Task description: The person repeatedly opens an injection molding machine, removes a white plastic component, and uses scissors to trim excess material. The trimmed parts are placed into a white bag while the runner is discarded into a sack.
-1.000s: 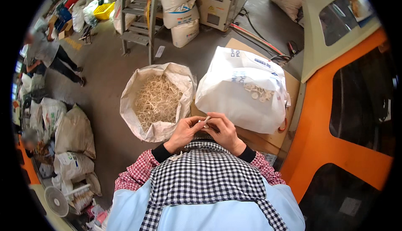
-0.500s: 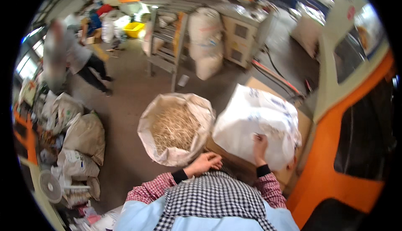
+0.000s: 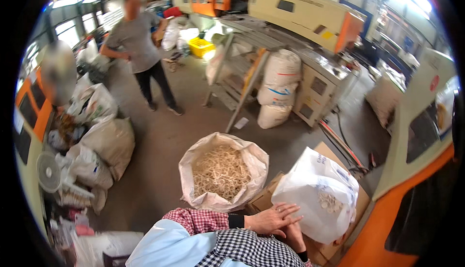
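My left hand (image 3: 271, 219) reaches across to the right, its fingers stretched out at the near edge of a white plastic bag (image 3: 302, 180). It lies partly over my right hand (image 3: 294, 238), whose fingers are mostly hidden, so I cannot see whether they hold anything. Small pale pieces (image 3: 330, 202) lie inside the white bag, which rests on a cardboard box (image 3: 264, 196). Left of it stands an open woven sack (image 3: 188, 170) with a rolled-down rim, filled with thin beige plastic-looking scraps (image 3: 223, 172).
A person (image 3: 140, 49) stands at the far left beyond the sack. Full sacks (image 3: 109, 146) line the left side. A step ladder (image 3: 237, 83) and stacked white bags (image 3: 278, 87) stand ahead. An orange and cream machine (image 3: 411, 209) borders the right; hoses (image 3: 341, 143) lie on the floor.
My view has turned left and up. My right hand has come back from over the white bag's middle to its near edge, and my left hand has moved right to meet it.
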### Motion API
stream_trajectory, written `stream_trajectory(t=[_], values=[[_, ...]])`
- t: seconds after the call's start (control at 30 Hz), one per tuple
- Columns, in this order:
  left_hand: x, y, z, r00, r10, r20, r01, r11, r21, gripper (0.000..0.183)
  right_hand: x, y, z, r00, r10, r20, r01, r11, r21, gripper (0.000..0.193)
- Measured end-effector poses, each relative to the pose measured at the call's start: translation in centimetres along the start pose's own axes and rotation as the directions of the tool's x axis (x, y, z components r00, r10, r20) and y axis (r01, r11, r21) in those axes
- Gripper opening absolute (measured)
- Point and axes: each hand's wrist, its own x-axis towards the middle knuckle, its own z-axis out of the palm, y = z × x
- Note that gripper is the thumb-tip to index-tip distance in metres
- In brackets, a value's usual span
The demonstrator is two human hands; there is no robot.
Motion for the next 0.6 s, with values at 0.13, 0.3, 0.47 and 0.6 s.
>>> stream_trajectory(t=[0.13,0.3,0.47,0.6], values=[[0.8,-0.2,0.3,0.924,-0.007,0.382,0.105,0.966,-0.238,0.049,-3.1,-1.4,1.1,0.986,0.165,-0.006,-0.163,0.983,0.083,0.031],[1.1,1.7,2.6,0.81,0.286,0.513,0.172,0.719,-0.673,0.017,-10.6,-7.3,4.0,0.938,0.128,-0.322,-0.219,0.939,-0.265,0.019],[1.6,3.2,6.9,0.666,0.609,0.432,-0.292,0.745,-0.6,0.018,-20.6,-10.0,8.6,0.145,-0.528,-0.837,-0.568,0.648,-0.507,0.017],[1.3,5.2,8.3,0.482,0.689,0.542,-0.249,0.7,-0.669,0.02,-32.0,-9.3,14.0,-0.401,-0.877,-0.263,-0.914,0.402,0.054,0.024]])
